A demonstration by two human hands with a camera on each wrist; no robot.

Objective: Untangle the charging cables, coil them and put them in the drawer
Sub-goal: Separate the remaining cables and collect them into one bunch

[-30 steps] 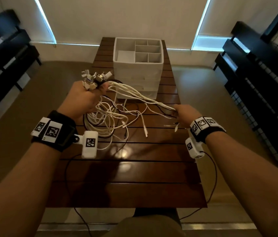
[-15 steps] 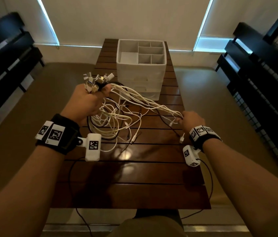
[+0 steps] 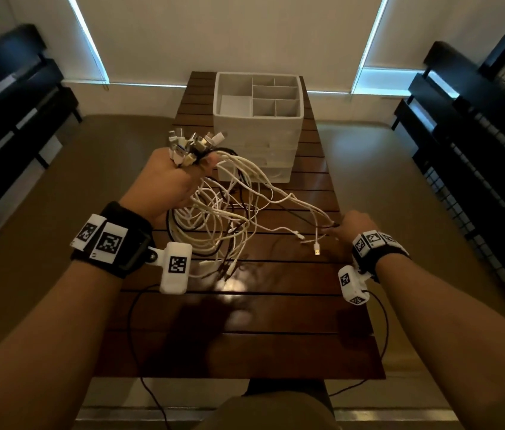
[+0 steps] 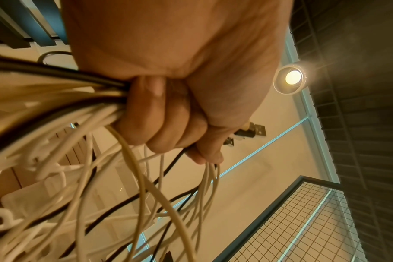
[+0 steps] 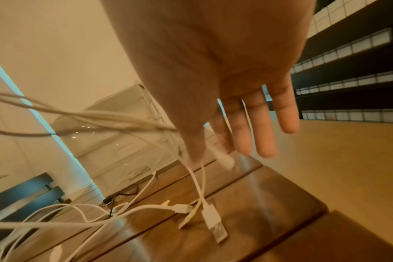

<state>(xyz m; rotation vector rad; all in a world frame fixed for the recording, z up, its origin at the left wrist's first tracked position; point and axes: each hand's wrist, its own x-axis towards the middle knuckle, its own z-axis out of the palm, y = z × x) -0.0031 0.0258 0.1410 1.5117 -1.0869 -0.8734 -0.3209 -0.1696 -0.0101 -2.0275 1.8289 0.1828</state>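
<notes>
A tangle of white and black charging cables [image 3: 223, 225] hangs from my left hand [image 3: 170, 181] down onto the wooden table [image 3: 245, 321]. That hand grips the bundle in a fist [image 4: 168, 120], and several plugs [image 3: 192, 144] stick up above it. A few strands stretch right to my right hand [image 3: 353, 225], low over the table. There the thumb and forefinger [image 5: 213, 141] pinch them while the other fingers stay straight. A loose USB plug [image 5: 215, 225] dangles onto the wood below. The white drawer unit [image 3: 257, 128] stands behind the tangle with its drawers shut.
The unit's top tray [image 3: 276, 91] has several open compartments. Black benches [image 3: 12, 97] and shelving [image 3: 477, 125] flank the narrow table, with floor on both sides. Thin black wrist-camera leads [image 3: 133, 330] trail over the near table edge.
My right hand has drawn its strands a little to the right and nearer to me, lower over the table. The left hand keeps its grip on the bundle.
</notes>
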